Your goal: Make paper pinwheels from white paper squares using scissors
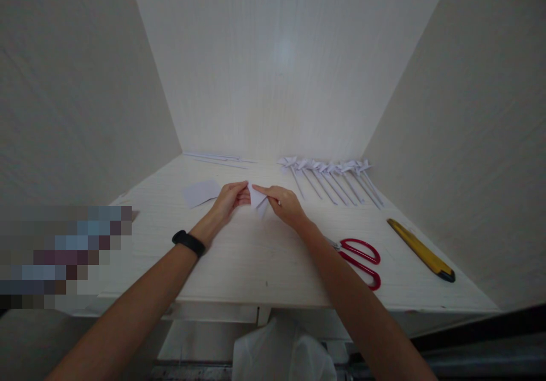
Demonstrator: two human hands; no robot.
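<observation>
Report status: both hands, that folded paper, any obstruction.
Left hand and right hand on folded white paper. Lower flap splayed. Red-handled scissors, partly hidden by right forearm, clear of paper.

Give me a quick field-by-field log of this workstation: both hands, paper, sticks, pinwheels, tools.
Left hand: holding the folded white paper by its left edge
Right hand: index finger against the same paper
Flat white paper: left of the left hand
Thin white sticks: back left
Paper pinwheels: row on sticks, back right
Red-handled scissors: beside right forearm, blades mostly hidden
Yellow utility knife: far right
</observation>
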